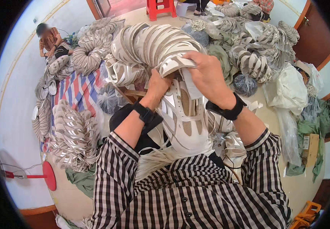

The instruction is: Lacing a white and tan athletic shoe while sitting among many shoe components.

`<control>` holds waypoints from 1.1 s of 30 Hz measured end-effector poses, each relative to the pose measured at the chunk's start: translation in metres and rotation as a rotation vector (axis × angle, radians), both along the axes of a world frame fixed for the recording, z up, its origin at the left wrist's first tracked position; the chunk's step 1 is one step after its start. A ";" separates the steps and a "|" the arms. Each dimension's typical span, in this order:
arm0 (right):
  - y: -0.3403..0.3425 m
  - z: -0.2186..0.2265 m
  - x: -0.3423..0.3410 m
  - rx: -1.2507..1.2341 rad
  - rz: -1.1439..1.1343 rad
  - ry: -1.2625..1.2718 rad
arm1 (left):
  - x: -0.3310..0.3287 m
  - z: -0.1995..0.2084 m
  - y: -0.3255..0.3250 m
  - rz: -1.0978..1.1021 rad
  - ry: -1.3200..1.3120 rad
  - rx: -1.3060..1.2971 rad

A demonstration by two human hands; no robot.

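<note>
In front of me a thick curved stack of nested white and beige shoe uppers arches across the middle. My right hand pinches the edge of the upper at the stack's near end, thumb on top. Just left of it, my left hand is closed at the lower edge of that same upper, its fingertips partly hidden. Below both hands, another white and beige shoe upper with lace holes hangs toward my lap, toe toward me. Pale loose strips or threads lie across my lap.
More bundled uppers are heaped at left beside a striped sheet, and others at far right. A white sack and cardboard box stand right. A person sits far left; a red stool stands behind.
</note>
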State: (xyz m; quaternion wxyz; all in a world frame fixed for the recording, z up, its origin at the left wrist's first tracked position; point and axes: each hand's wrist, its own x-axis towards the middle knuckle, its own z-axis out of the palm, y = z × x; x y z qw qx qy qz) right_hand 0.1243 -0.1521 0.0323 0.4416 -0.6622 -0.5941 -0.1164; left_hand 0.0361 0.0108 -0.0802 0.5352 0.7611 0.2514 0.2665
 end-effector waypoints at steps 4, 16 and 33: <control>-0.013 0.004 0.015 -0.034 0.025 -0.008 | 0.007 -0.004 -0.002 0.079 0.175 -0.024; -0.117 -0.142 0.097 -0.160 -0.217 0.556 | 0.000 0.015 -0.004 -0.251 0.305 -0.156; 0.019 -0.068 0.013 -0.304 -0.259 -0.606 | -0.032 0.008 0.004 -0.158 0.298 -0.058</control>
